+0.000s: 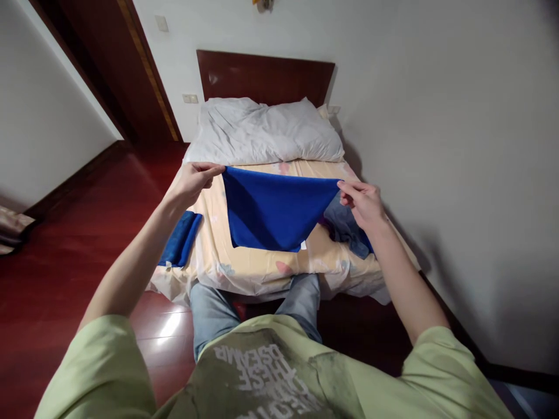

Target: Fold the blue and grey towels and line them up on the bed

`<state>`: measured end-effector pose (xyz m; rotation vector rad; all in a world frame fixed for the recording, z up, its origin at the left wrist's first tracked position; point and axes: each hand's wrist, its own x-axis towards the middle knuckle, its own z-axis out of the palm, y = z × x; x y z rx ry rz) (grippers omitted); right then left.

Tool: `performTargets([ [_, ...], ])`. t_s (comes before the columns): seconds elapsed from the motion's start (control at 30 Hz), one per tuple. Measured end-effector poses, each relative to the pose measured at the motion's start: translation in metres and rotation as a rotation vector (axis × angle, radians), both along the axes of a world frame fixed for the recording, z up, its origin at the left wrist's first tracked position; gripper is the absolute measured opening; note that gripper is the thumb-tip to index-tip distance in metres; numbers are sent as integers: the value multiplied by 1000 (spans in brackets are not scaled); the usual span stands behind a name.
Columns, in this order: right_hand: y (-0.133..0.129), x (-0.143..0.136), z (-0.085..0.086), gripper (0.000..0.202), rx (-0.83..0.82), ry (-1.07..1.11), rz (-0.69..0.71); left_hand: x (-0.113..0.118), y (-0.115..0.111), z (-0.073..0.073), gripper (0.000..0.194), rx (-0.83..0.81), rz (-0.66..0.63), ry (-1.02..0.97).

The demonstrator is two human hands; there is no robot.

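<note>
A blue towel (275, 209) hangs stretched between my two hands above the bed, its lower edge loose and a small white tag showing at the bottom right. My left hand (194, 180) pinches its upper left corner. With thumb and fingers, my right hand (361, 201) grips the upper right corner. Folded blue towels (181, 238) lie at the bed's left edge, below my left forearm. Beside my right hand is a crumpled heap of grey-blue and blue cloth (347, 227), partly hidden by that hand and arm.
The bed (209, 256) has a peach patterned sheet. A white quilt or pillow (266, 131) lies against the dark wooden headboard (266, 75). A white wall (458, 145) runs close along the right side. Dark red floor (87, 233) spreads to the left, near a door (109, 64).
</note>
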<state>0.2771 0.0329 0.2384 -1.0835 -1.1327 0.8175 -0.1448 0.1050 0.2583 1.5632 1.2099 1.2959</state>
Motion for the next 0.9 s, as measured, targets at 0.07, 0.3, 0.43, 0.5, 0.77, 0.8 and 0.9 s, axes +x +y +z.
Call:
performTargets([
  [0.07, -3, -1, 0, 39, 35, -34, -18, -1, -1, -3, 19, 19, -1, -4],
  [0.3, -15, 10, -6, 39, -58, 23, 81, -4, -18, -13, 18, -7, -37, -51],
  [0.43, -16, 18, -12, 41, -170, 80, 149, -5, -27, -19, 19, -140, -99, -36],
  [0.5, -10, 19, -14, 40, -220, 104, 161, -3, -25, -23, 21, -195, -105, -18],
  [0.77, 58, 3, -35, 36, -427, 202, 105, 6, 23, -55, 27, -309, -68, -26],
  [0.8, 72, -1, -39, 36, -448, 202, 95, 7, 34, -60, 28, -319, -60, -14],
  [0.9, 115, -13, -49, 34, -469, 175, 83, 11, 74, -71, 29, -207, -6, 60],
])
